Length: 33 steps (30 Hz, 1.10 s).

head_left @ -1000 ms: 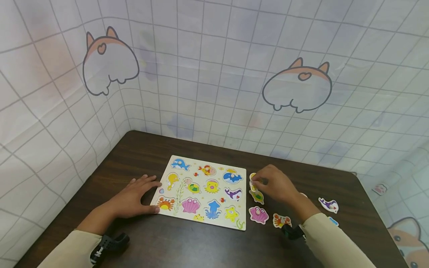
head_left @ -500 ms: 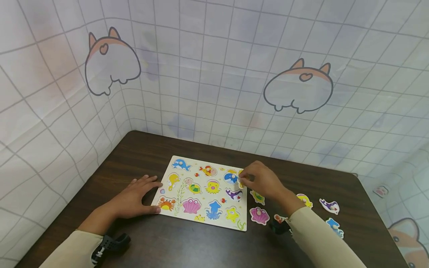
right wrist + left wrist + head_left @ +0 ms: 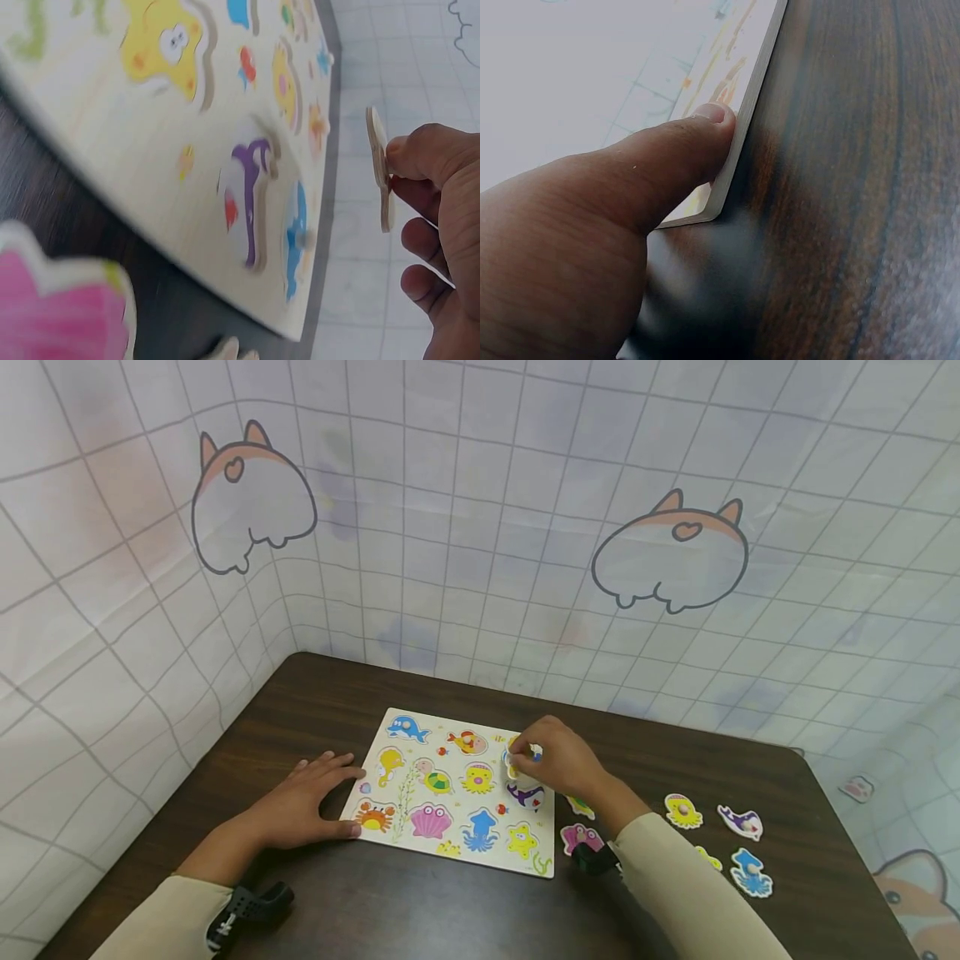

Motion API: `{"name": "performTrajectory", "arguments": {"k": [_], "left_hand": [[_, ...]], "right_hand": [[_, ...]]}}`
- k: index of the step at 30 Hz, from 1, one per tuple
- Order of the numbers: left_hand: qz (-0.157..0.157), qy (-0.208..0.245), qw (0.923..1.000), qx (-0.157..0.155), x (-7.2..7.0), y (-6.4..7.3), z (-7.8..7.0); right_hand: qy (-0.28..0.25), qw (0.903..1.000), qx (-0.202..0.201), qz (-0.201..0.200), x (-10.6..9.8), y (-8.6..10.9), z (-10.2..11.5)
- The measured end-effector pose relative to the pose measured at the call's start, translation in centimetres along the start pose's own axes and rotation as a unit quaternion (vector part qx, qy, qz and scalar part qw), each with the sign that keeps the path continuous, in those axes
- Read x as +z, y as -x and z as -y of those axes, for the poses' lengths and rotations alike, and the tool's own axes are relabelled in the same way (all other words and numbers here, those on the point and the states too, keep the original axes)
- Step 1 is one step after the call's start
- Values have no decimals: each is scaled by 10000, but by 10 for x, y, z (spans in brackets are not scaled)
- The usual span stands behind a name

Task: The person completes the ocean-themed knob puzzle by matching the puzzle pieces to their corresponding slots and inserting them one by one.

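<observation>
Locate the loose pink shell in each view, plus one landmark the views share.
Head: the pink shell lies just right of the board, near its lower right corner, partly covered by the black strap.
Left wrist: not in it.
Right wrist: lower left corner, cut off by the frame.
Shared landmark: the board, in all three views.

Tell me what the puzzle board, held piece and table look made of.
Board: probably wood or fibreboard; pale bare edge, printed face. Piece: likely plywood, unpainted at the edge, where a layer line shows. Table: dark brown, wood-grained, slightly shiny; solid wood or laminate, can't tell.
</observation>
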<state>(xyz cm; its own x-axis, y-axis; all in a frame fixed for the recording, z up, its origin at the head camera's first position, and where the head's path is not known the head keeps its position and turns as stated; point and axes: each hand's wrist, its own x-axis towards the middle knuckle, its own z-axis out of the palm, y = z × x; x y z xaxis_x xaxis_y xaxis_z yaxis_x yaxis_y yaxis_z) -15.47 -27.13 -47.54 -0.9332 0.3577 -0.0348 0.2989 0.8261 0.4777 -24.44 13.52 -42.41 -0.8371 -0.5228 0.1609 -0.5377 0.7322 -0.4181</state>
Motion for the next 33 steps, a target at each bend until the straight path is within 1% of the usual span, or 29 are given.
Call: {"name": "performTrajectory", "arguments": {"k": [6, 16, 25, 33], "left_hand": [[-16, -8, 10000, -4, 1, -1, 0], [-30, -30, 10000, 6, 2, -1, 2], [-20, -2, 10000, 7, 1, 0, 1], [-39, 1, 10000, 28, 1, 0, 1]], "right_hand": [[-126, 9999, -51, -21, 9, -10, 9], [-337, 9990, -286, -71, 18, -20, 22], [-400, 9991, -79, -81, 27, -28, 32], [-538, 9983, 200, 104, 37, -35, 41]]}}
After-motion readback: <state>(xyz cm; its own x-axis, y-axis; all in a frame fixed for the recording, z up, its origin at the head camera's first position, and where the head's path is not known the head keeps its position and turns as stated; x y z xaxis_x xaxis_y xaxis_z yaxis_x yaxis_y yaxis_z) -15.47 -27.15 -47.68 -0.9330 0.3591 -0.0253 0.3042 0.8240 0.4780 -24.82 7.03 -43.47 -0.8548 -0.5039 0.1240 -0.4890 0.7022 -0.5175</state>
